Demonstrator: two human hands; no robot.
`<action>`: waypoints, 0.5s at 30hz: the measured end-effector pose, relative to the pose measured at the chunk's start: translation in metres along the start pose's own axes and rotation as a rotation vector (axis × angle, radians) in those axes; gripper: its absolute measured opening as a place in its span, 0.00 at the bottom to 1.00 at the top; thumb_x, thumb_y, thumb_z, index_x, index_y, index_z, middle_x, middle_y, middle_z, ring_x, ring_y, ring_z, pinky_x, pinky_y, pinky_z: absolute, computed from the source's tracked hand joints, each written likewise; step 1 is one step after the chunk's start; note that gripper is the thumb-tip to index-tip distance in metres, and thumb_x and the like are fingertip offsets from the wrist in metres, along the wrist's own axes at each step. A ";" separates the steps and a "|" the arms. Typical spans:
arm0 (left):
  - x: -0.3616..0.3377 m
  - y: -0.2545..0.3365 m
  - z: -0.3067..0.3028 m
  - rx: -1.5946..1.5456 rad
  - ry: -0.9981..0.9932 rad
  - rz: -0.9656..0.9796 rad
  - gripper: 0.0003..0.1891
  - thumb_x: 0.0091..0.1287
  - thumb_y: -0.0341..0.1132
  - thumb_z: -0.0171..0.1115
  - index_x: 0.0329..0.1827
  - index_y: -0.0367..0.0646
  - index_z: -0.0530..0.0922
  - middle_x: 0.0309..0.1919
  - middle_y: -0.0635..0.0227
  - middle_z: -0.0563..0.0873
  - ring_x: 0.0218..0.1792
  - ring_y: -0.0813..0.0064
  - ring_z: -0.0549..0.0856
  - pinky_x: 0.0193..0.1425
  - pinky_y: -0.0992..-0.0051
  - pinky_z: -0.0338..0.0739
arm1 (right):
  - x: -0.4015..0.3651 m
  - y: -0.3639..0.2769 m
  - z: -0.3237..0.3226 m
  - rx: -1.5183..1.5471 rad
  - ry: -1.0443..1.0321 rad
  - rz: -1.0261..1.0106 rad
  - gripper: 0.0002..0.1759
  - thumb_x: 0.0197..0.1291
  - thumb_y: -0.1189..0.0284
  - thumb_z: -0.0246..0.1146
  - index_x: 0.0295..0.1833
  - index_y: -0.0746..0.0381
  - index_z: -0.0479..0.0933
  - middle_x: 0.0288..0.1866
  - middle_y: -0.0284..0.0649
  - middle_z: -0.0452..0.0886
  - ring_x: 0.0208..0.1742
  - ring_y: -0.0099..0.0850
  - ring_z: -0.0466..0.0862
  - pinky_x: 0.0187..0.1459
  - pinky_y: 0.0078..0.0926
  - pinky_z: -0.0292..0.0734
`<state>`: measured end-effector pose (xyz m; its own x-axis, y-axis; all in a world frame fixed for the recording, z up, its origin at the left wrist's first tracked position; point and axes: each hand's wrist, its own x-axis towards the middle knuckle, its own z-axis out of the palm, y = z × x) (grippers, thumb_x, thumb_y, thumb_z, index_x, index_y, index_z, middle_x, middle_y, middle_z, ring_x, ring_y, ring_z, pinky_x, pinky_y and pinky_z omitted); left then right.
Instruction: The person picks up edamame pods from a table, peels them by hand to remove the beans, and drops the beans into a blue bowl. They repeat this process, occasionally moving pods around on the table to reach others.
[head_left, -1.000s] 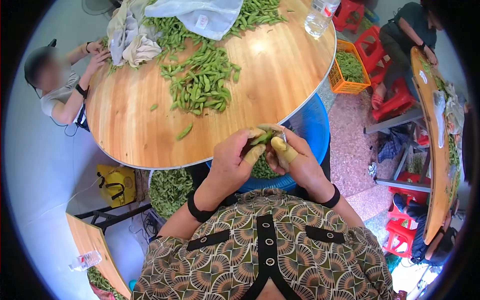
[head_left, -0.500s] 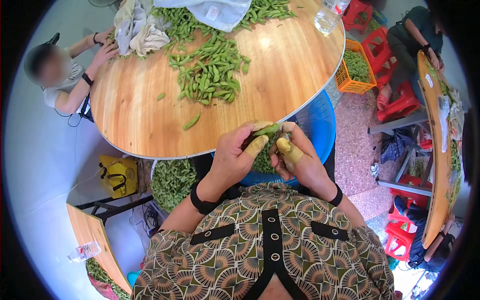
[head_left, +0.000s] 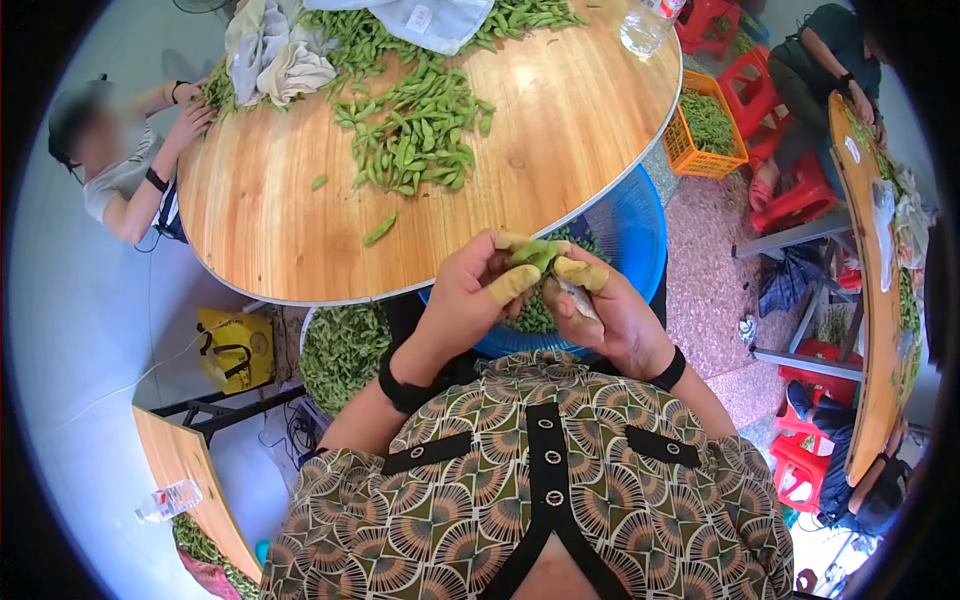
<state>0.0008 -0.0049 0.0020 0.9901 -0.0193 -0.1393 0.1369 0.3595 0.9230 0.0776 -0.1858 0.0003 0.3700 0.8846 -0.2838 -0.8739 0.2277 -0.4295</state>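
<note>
My left hand [head_left: 468,295] pinches a green soybean pod [head_left: 537,252] between thumb and forefinger, both in yellowish finger covers. Against the pod's other end presses my right hand [head_left: 622,318], its covered thumb and finger closed on it too. A pale strip, whose kind I cannot make out, shows along the right fingers. Below both hands stands a blue plastic basket [head_left: 652,235] with shelled green beans [head_left: 530,318] in it, partly hidden by the hands. Just beyond lies the round wooden table [head_left: 300,240], bearing a heap of pods [head_left: 415,130] and a single pod [head_left: 380,228].
A white-rimmed tub of pods [head_left: 345,355] stands under the table, beside a yellow bag [head_left: 235,350]. Cloths [head_left: 290,70] and a water bottle [head_left: 645,30] rest on the table. To the right are an orange crate [head_left: 705,165] and red stools [head_left: 800,195]. Other people sit nearby.
My hands have come closer together over the basket, and both thumbs now meet at the pod. The view has shifted slightly. At the left, the other person's hands have moved a little leftward.
</note>
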 end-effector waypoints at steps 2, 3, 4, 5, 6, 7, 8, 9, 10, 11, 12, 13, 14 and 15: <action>0.000 -0.002 0.001 0.341 0.089 0.189 0.14 0.69 0.30 0.63 0.56 0.39 0.76 0.34 0.72 0.81 0.26 0.84 0.76 0.26 0.82 0.69 | 0.001 0.000 0.003 -0.022 0.037 -0.009 0.13 0.75 0.65 0.49 0.59 0.58 0.67 0.26 0.36 0.76 0.10 0.21 0.65 0.11 0.17 0.57; 0.001 0.003 0.001 0.687 0.090 0.400 0.12 0.68 0.29 0.63 0.53 0.39 0.77 0.34 0.73 0.81 0.26 0.83 0.76 0.26 0.80 0.70 | 0.000 0.000 0.009 -0.095 0.116 -0.022 0.12 0.75 0.66 0.49 0.58 0.58 0.67 0.26 0.37 0.76 0.11 0.22 0.66 0.11 0.17 0.58; 0.000 0.006 0.001 1.032 0.088 0.609 0.10 0.68 0.28 0.63 0.50 0.39 0.78 0.33 0.73 0.82 0.26 0.82 0.77 0.26 0.79 0.71 | -0.001 0.001 0.014 -0.167 0.196 -0.033 0.11 0.75 0.66 0.49 0.57 0.58 0.67 0.27 0.37 0.77 0.12 0.22 0.67 0.12 0.17 0.59; 0.000 0.004 0.006 0.965 0.150 0.601 0.05 0.70 0.28 0.61 0.45 0.40 0.78 0.30 0.75 0.80 0.24 0.84 0.75 0.25 0.80 0.68 | -0.002 0.001 0.017 -0.165 0.196 -0.030 0.11 0.75 0.66 0.49 0.57 0.58 0.67 0.27 0.37 0.77 0.12 0.22 0.67 0.12 0.17 0.59; -0.001 0.005 0.008 0.967 0.152 0.598 0.05 0.70 0.28 0.61 0.45 0.40 0.78 0.30 0.75 0.80 0.24 0.84 0.75 0.25 0.80 0.68 | -0.003 0.001 0.020 -0.205 0.184 -0.055 0.11 0.75 0.66 0.49 0.56 0.58 0.67 0.27 0.37 0.77 0.13 0.22 0.68 0.13 0.17 0.60; 0.000 0.006 0.009 0.690 0.178 0.363 0.05 0.70 0.28 0.60 0.44 0.37 0.77 0.28 0.75 0.79 0.26 0.84 0.76 0.28 0.79 0.70 | -0.003 0.002 0.022 -0.246 0.172 -0.081 0.10 0.75 0.67 0.49 0.55 0.58 0.67 0.27 0.37 0.77 0.13 0.23 0.69 0.14 0.18 0.61; 0.001 0.007 0.010 0.409 0.198 0.131 0.05 0.70 0.28 0.59 0.43 0.35 0.77 0.26 0.75 0.78 0.28 0.83 0.78 0.30 0.79 0.72 | -0.002 0.005 0.021 -0.245 0.171 -0.082 0.10 0.75 0.67 0.49 0.55 0.58 0.67 0.27 0.37 0.77 0.13 0.23 0.69 0.14 0.18 0.61; 0.003 0.008 -0.001 -0.097 0.110 -0.126 0.05 0.71 0.29 0.57 0.40 0.36 0.76 0.25 0.76 0.76 0.26 0.87 0.74 0.28 0.81 0.68 | -0.001 0.009 0.018 -0.304 0.179 -0.110 0.09 0.75 0.68 0.48 0.56 0.58 0.67 0.27 0.36 0.77 0.13 0.22 0.68 0.14 0.17 0.60; 0.004 0.004 -0.001 -0.098 0.110 -0.127 0.05 0.71 0.29 0.57 0.40 0.36 0.76 0.25 0.76 0.76 0.26 0.87 0.74 0.28 0.81 0.68 | -0.001 0.013 0.016 -0.363 0.187 -0.137 0.09 0.75 0.69 0.48 0.56 0.58 0.66 0.26 0.36 0.76 0.13 0.21 0.67 0.13 0.17 0.59; 0.006 0.000 0.000 0.071 0.146 -0.063 0.05 0.71 0.29 0.57 0.39 0.36 0.76 0.24 0.77 0.76 0.26 0.88 0.72 0.27 0.81 0.66 | -0.002 0.012 0.012 -0.361 0.190 -0.136 0.09 0.75 0.69 0.48 0.56 0.58 0.66 0.26 0.36 0.76 0.13 0.21 0.67 0.13 0.17 0.59; 0.007 -0.004 0.003 0.241 0.178 0.001 0.05 0.71 0.30 0.58 0.38 0.36 0.75 0.24 0.78 0.75 0.26 0.89 0.71 0.27 0.82 0.65 | -0.005 0.008 0.006 -0.460 0.214 -0.129 0.09 0.73 0.70 0.50 0.55 0.59 0.68 0.27 0.36 0.77 0.16 0.22 0.69 0.16 0.18 0.61; 0.009 -0.007 0.005 0.420 0.224 0.114 0.06 0.70 0.29 0.58 0.37 0.36 0.74 0.22 0.71 0.76 0.24 0.84 0.72 0.27 0.80 0.66 | -0.005 0.006 0.002 -0.561 0.237 -0.120 0.09 0.72 0.72 0.53 0.54 0.60 0.69 0.27 0.37 0.77 0.18 0.23 0.71 0.19 0.19 0.64; 0.008 -0.006 0.006 0.420 0.223 0.114 0.06 0.70 0.29 0.58 0.37 0.36 0.74 0.22 0.71 0.76 0.24 0.84 0.72 0.27 0.80 0.66 | -0.004 0.009 -0.002 -0.560 0.238 -0.120 0.09 0.72 0.72 0.53 0.54 0.60 0.69 0.27 0.37 0.77 0.18 0.23 0.71 0.19 0.19 0.64; 0.007 -0.002 0.007 0.647 0.247 0.150 0.05 0.69 0.29 0.59 0.38 0.36 0.75 0.22 0.68 0.76 0.23 0.81 0.73 0.27 0.78 0.67 | -0.001 0.013 -0.006 -0.878 0.349 -0.348 0.10 0.68 0.73 0.57 0.52 0.62 0.71 0.29 0.39 0.78 0.23 0.24 0.74 0.24 0.21 0.68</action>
<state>0.0081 -0.0123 0.0014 0.9739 0.2270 -0.0003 0.0669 -0.2861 0.9559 0.0675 -0.1865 -0.0106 0.7550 0.6252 -0.1977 -0.2103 -0.0546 -0.9761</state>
